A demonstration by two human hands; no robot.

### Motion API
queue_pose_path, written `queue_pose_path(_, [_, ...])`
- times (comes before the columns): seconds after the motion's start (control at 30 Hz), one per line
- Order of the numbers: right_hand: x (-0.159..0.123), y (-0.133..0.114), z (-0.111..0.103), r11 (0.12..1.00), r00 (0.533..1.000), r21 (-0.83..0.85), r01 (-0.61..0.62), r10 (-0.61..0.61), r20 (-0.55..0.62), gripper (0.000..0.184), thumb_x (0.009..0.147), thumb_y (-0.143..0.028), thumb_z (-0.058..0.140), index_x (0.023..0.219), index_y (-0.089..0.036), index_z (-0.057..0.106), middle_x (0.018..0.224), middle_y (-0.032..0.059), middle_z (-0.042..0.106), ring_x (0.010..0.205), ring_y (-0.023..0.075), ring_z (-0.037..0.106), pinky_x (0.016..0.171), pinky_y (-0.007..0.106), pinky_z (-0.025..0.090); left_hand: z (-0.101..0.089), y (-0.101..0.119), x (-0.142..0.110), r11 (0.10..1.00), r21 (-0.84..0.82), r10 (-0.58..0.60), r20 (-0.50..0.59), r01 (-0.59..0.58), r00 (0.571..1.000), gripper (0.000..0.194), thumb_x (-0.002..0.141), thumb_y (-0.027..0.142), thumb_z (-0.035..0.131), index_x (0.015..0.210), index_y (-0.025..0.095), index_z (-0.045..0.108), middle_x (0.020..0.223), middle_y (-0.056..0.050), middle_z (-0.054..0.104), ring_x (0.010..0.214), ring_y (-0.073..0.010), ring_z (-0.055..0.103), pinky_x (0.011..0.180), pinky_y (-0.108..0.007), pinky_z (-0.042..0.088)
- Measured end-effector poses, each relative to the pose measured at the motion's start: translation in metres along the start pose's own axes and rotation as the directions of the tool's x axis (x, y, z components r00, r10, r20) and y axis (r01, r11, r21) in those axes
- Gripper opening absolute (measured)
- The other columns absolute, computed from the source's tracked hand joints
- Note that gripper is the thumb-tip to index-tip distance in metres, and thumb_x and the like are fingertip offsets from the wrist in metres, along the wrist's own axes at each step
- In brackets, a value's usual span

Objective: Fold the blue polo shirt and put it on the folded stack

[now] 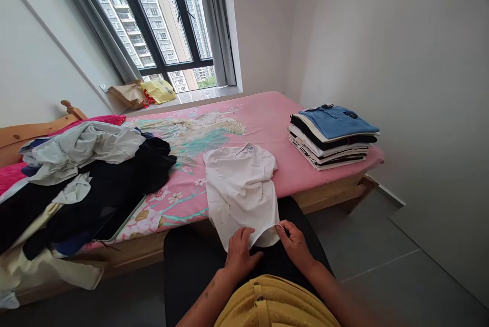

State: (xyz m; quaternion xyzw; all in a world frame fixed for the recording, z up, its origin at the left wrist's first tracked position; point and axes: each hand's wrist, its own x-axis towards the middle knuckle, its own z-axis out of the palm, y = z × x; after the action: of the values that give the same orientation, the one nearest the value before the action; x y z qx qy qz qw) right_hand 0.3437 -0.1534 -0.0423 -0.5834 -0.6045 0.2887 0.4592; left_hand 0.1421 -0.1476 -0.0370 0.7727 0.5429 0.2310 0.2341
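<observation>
A white T-shirt (pixel 242 184) lies spread on the bed, its collar toward the window and its lower end hanging over the near edge onto my lap. My right hand (pixel 295 246) pinches the hem between thumb and fingers at the shirt's right corner. There the hem is lifted and curves open. My left hand (pixel 240 250) rests on the left part of the hem, fingers laid over the cloth and thumb held apart.
Left on the bed sits a heap of loose clothes (pixel 95 143), with a dark tablet-like device (pixel 120 220) at its near side. A stack of folded clothes (pixel 332 138) stands at the right. Bags (pixel 158 91) lie by the window. The wooden bed frame (pixel 328 197) runs along the front.
</observation>
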Motion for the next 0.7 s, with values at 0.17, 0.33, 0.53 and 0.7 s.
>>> queue_pose_path(0.17, [-0.001, -0.015, -0.018, 0.985, 0.986, 0.156, -0.079, 0.1, -0.133, 0.036, 0.087, -0.051, 0.045, 0.081, -0.019, 0.059, 0.073, 0.001, 0.058, 0.071, 0.0158, 0.052, 0.067, 0.024, 0.043, -0.014, -0.018, 0.012, 1.0, 0.027, -0.006, -0.072, 0.008, 0.997, 0.034, 0.071, 0.009, 0.047, 0.096, 0.022, 0.067, 0.098, -0.006, 0.068, 0.098, -0.0218, 0.059, 0.091, -0.04, 0.044])
queue_pose_path(0.33, [0.007, -0.003, -0.052, 0.983, 0.929, 0.113, -0.144, 0.174, -0.327, 0.039, 0.083, -0.055, 0.047, 0.087, -0.018, 0.06, 0.079, 0.0038, 0.061, 0.075, 0.0183, 0.054, 0.07, 0.028, 0.045, -0.049, -0.027, 0.013, 0.968, -0.232, -0.169, -0.329, 0.094, 0.929, 0.033, 0.074, 0.017, 0.044, 0.098, 0.018, 0.066, 0.099, -0.006, 0.07, 0.095, -0.0206, 0.063, 0.087, -0.036, 0.048])
queue_pose_path(0.53, [-0.021, -0.047, -0.039, 0.998, 0.996, 0.061, 0.021, -0.016, -0.083, 0.025, 0.084, -0.042, 0.05, 0.091, -0.021, 0.061, 0.082, 0.0037, 0.062, 0.076, 0.0168, 0.056, 0.073, 0.028, 0.045, -0.087, 0.032, 0.015, 0.992, -0.123, -0.006, -0.346, -0.039, 0.938, 0.025, 0.076, 0.019, 0.048, 0.094, 0.02, 0.065, 0.088, -0.003, 0.07, 0.083, -0.0179, 0.065, 0.076, -0.028, 0.05])
queue_pose_path(0.7, [-0.024, -0.095, 0.004, 0.991, 0.803, 0.115, 0.066, -0.121, 0.584, 0.027, 0.083, -0.033, 0.05, 0.102, -0.019, 0.062, 0.088, 0.0048, 0.066, 0.078, 0.0162, 0.06, 0.07, 0.026, 0.047, -0.084, 0.086, 0.013, 0.958, 0.189, 0.252, -0.192, -0.216, 0.949, 0.035, 0.064, 0.006, 0.049, 0.087, 0.024, 0.067, 0.074, -0.001, 0.064, 0.07, -0.0163, 0.062, 0.063, -0.024, 0.046])
